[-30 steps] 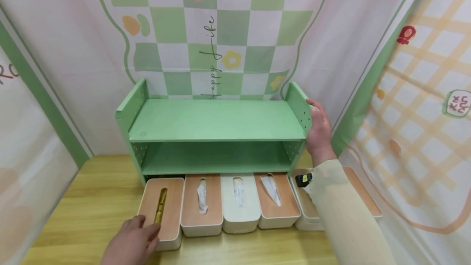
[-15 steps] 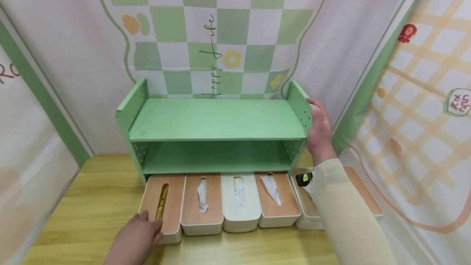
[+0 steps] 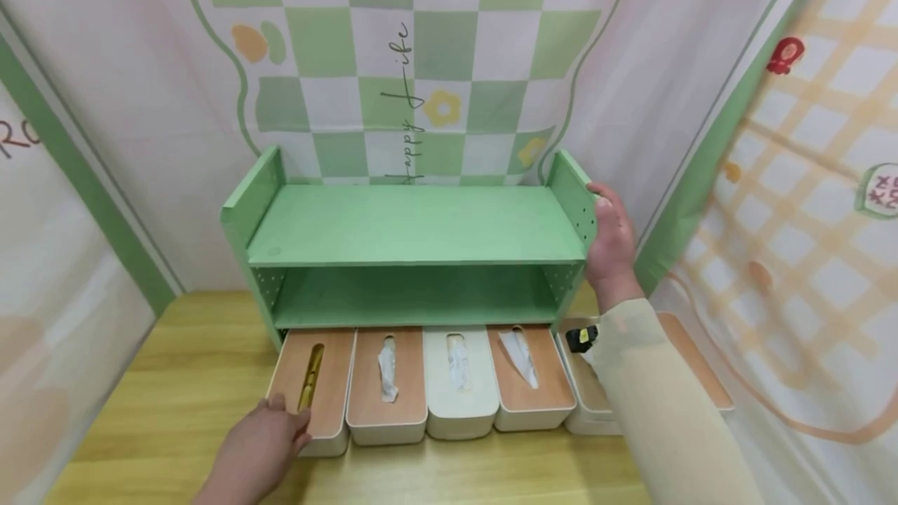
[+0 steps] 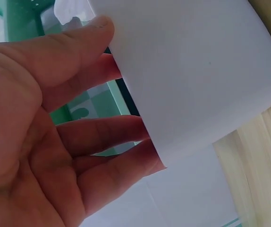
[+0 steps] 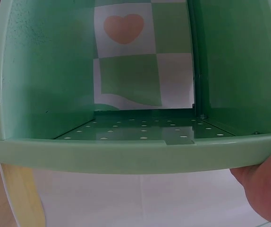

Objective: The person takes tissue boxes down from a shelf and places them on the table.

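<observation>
A green two-tier shelf (image 3: 414, 224) stands on the table, and my right hand (image 3: 612, 236) grips its right side panel near the top. In the right wrist view this hand (image 5: 267, 187) shows at the panel's edge (image 5: 126, 156). My left hand (image 3: 259, 443) touches the front of the leftmost tissue box (image 3: 330, 380), a white box with a wood-tone lid and a gold slot. In the left wrist view the thumb lies at the front rim of the box (image 4: 201, 75), while the other fingers reach over it, their tips hidden. The back of this box meets the shelf's lower edge.
Beside it stand a wood-lidded tissue box (image 3: 366, 407), an all-white one (image 3: 477, 404) and another wood-lidded one (image 3: 550, 396), tissues showing. Further right, more boxes (image 3: 694, 357) are partly behind my sleeve (image 3: 659, 388). Fabric curtains (image 3: 126, 139) enclose the wooden table (image 3: 161, 365).
The leftmost tissue box has slid back toward the shelf under my left hand, its front now nearer the neighbouring box's front. My right hand keeps its grip on the shelf.
</observation>
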Available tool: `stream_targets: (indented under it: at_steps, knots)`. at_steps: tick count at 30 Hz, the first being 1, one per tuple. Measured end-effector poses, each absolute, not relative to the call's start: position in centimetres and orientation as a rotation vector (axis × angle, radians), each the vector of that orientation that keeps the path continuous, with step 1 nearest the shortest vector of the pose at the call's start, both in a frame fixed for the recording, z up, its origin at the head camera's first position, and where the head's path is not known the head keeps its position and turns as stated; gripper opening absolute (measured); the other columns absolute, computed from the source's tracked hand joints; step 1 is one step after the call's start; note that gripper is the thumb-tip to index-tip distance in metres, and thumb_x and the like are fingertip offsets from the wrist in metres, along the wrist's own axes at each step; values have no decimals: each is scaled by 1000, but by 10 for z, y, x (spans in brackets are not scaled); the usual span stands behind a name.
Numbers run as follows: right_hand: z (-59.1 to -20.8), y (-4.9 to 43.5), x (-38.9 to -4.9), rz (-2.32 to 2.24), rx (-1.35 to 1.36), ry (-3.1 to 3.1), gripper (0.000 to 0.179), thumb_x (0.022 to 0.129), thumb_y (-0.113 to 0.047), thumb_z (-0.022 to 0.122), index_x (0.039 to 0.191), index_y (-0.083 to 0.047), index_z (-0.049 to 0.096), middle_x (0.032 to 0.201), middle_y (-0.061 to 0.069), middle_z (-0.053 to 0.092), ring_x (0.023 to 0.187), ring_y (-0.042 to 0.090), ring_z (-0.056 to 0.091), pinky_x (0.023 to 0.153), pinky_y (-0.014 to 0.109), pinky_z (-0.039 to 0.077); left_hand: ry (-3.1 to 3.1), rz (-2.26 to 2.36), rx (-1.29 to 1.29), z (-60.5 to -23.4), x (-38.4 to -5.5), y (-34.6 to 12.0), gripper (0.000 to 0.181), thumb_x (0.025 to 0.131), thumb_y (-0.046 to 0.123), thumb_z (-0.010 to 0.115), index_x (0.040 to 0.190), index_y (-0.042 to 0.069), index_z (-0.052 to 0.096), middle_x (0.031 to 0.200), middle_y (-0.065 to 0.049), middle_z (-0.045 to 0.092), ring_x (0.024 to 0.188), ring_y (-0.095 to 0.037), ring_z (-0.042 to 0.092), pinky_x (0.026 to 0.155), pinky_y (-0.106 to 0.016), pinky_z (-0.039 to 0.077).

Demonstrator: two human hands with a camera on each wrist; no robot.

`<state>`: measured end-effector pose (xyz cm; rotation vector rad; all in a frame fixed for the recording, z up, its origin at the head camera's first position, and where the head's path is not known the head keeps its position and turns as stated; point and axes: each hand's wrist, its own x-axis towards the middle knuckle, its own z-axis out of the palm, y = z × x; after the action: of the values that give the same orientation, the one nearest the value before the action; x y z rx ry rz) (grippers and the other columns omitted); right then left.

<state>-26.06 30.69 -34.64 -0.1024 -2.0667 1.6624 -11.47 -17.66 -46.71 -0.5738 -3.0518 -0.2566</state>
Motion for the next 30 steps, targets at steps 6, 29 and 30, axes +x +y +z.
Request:
stream_targets:
  at_steps: [6, 29, 30]
  knots:
    - [-345, 305, -262, 1607, -112, -2088, 50, 100, -62, 31, 142, -42, 50, 140, 4, 45, 105, 25, 47, 81, 40, 45, -3026, -274, -586, -471, -115, -176, 33, 84, 27, 79, 110, 7, 77, 89, -18, 67, 89, -49, 62, 76, -55, 53]
    - [-344, 306, -261, 1556, -111, -2082, 49, 102, -57, 30, 142, -38, 51, 137, 6, 46, 100, 21, 47, 78, 37, 42, -3054, -221, -606, -469, -117, -175, 32, 86, 28, 77, 110, 7, 77, 91, -18, 63, 88, -43, 62, 76, -53, 53]
    - [-345, 307, -261, 1550, -115, -2083, 49, 102, -57, 30, 142, -38, 51, 138, 5, 45, 100, 20, 46, 78, 37, 42, -3048, -219, -613, -469, -117, -175, 31, 86, 28, 78, 109, 7, 77, 90, -18, 63, 87, -43, 62, 75, -53, 53]
